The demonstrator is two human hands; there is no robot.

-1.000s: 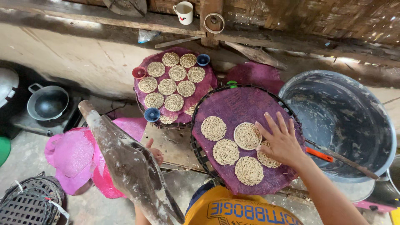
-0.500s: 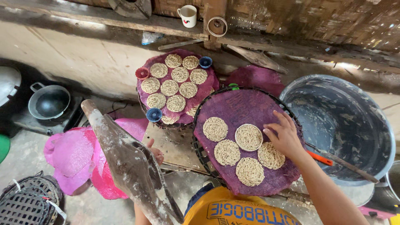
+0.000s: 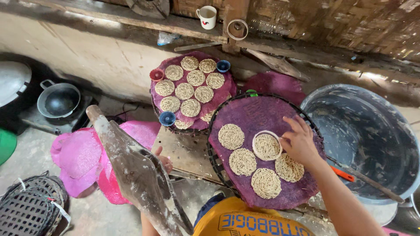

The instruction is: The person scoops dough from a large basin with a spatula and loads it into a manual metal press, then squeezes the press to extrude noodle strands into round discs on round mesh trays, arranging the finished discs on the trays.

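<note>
Centrally, right hand point(image 3: 302, 142) on white ring point(image 3: 267, 146), tray rim point(image 3: 262, 97) beyond.

White mug point(image 3: 207, 16), black wok point(image 3: 58, 100), grey tub point(image 3: 363, 140), pink cloths point(image 3: 81, 155)

Yellow-orange T-shirt point(image 3: 258, 223), blue block lettering across chest (short sleeves); forearms bare, no gloves.

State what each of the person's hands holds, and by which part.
The right hand holds a white ring by its right rim, around a noodle disc. The left hand is mostly hidden behind the wooden press; its grip cannot be told.
</note>
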